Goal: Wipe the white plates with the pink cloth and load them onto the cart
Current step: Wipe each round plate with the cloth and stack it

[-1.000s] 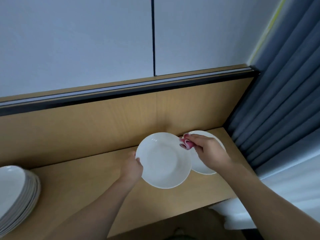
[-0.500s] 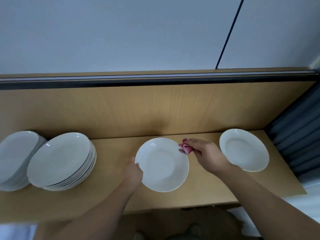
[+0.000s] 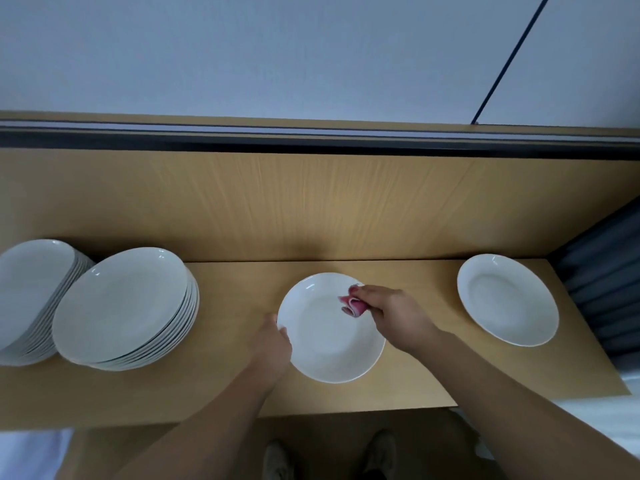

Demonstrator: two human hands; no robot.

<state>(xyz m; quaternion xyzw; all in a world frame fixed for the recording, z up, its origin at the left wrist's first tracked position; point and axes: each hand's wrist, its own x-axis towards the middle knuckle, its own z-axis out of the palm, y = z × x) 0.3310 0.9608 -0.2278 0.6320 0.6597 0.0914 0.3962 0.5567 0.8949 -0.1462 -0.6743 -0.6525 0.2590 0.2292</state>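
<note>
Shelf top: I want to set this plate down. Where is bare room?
Bare wood lies between the plate stacks and the held plate, and between the right hand holding the pink cloth and the lone plate. The left end is crowded by the two stacks.

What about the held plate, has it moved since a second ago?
Yes: the held plate moved left, away from the lone plate on the shelf it overlapped.

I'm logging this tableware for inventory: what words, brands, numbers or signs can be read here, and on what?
None can be read. The held plate, the pink cloth, the lone plate on the right, the nearer stack, the far-left stack, the wooden shelf and the wall panels show plain surfaces with no print.
</note>
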